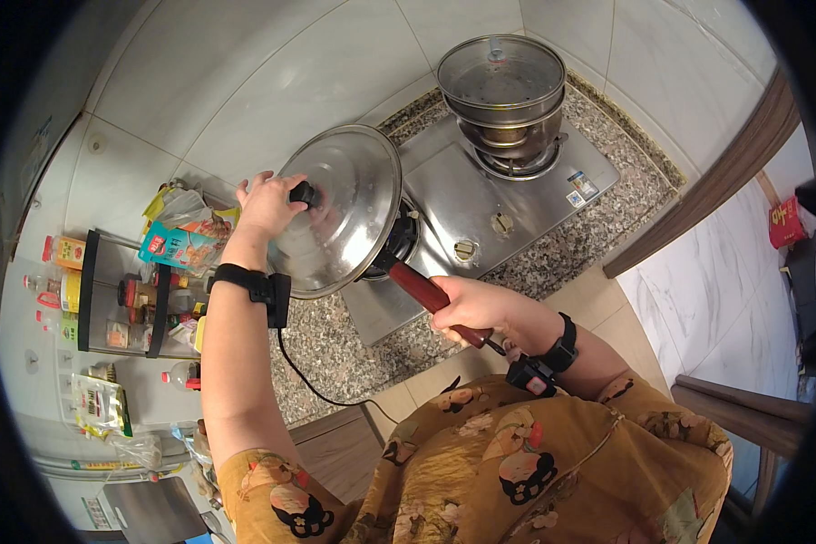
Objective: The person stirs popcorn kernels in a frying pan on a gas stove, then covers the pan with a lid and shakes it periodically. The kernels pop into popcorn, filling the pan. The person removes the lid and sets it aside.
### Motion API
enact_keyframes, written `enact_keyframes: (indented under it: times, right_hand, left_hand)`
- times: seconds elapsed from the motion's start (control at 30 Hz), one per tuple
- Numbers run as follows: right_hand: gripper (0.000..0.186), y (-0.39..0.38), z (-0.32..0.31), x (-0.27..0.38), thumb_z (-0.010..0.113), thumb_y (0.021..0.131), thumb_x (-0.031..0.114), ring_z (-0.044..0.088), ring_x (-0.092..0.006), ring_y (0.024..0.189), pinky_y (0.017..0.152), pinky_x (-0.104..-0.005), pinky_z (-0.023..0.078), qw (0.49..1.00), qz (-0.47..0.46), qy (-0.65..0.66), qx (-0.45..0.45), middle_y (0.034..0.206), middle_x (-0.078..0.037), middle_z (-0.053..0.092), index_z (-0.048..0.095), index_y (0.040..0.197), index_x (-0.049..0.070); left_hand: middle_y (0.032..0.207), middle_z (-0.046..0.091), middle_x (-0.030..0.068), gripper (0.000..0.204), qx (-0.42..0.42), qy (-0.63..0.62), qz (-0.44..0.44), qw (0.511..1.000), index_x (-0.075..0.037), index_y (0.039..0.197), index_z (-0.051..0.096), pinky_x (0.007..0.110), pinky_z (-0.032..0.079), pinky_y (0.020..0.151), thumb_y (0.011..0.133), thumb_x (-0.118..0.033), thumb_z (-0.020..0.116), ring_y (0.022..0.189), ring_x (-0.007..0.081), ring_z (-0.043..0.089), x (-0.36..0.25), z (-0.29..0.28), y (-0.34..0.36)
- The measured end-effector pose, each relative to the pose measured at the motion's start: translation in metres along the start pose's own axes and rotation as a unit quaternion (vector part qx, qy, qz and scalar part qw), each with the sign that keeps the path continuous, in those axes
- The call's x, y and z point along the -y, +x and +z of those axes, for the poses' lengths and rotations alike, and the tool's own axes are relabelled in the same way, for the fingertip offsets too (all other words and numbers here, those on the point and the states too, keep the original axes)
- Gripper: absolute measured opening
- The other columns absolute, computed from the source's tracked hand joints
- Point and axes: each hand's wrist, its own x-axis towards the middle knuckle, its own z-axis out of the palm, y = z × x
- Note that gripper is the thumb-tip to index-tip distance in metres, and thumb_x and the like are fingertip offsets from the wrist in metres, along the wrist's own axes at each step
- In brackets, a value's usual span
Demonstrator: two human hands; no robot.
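Observation:
A large silvery pan lid (358, 195) with a black knob (305, 193) lies over a pan and hides nearly all of its body. My left hand (270, 210) is closed at the knob, its thumb on the near side. From under the lid's right edge a red-brown pan handle (419, 282) slants toward me. Around the lower part of that handle my right hand (467, 305) is wrapped. The pan sits at the left burner (406, 238) of a steel gas stove (444, 204). What is inside the pan cannot be seen.
On the right burner stands a steel steamer pot (503, 104) with a glass lid. Left of the pan are a black rack (121, 295) of bottles and jars and a blue food packet (179, 245). A black cord (313, 385) crosses the speckled granite counter (304, 340).

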Motion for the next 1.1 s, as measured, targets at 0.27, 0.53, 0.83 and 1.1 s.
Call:
enact_keyframes:
  times: [0.27,0.53,0.83,1.1]
  right_hand:
    - [0.037,0.001,-0.002,-0.002,0.057,0.082,-0.003,0.053,-0.0108,0.053,0.045,-0.0274,0.042,1.000,0.007,-0.011,0.007,0.075,-0.004,0.053,0.040,0.115,-0.001]
    - [0.035,0.001,-0.004,-0.001,0.058,0.083,-0.002,0.053,-0.0112,0.053,0.045,-0.0277,0.043,1.000,0.004,-0.011,0.003,0.073,-0.004,0.054,0.041,0.113,0.000]
    - [0.036,0.001,-0.004,-0.001,0.058,0.082,-0.001,0.054,-0.0103,0.052,0.045,-0.0273,0.043,1.000,0.015,-0.001,-0.006,0.076,-0.003,0.055,0.043,0.115,0.000]
    - [0.039,0.004,-0.005,-0.001,0.058,0.083,0.000,0.054,-0.0105,0.053,0.045,-0.0271,0.045,1.000,0.017,0.000,-0.006,0.077,-0.004,0.055,0.042,0.118,0.000]
  left_hand:
    - [0.128,0.063,0.0082,0.054,0.004,0.002,0.001,1.000,-0.028,0.132,0.061,0.061,0.021,0.111,0.080,-0.026,0.075,0.136,0.0299,0.041,0.002,0.004,0.001]
    - [0.128,0.063,0.0076,0.051,0.014,0.003,0.005,1.000,-0.028,0.131,0.062,0.061,0.021,0.111,0.081,-0.027,0.075,0.136,0.0300,0.041,0.001,0.004,0.003]
    - [0.125,0.065,0.0084,0.050,0.009,0.002,0.034,0.999,-0.026,0.129,0.063,0.060,0.020,0.112,0.080,-0.027,0.075,0.135,0.0311,0.044,0.007,0.012,0.010]
    - [0.126,0.065,0.0066,0.052,-0.002,0.000,0.021,1.000,-0.026,0.130,0.062,0.063,0.020,0.111,0.080,-0.026,0.075,0.136,0.0306,0.043,0.007,0.016,0.010]
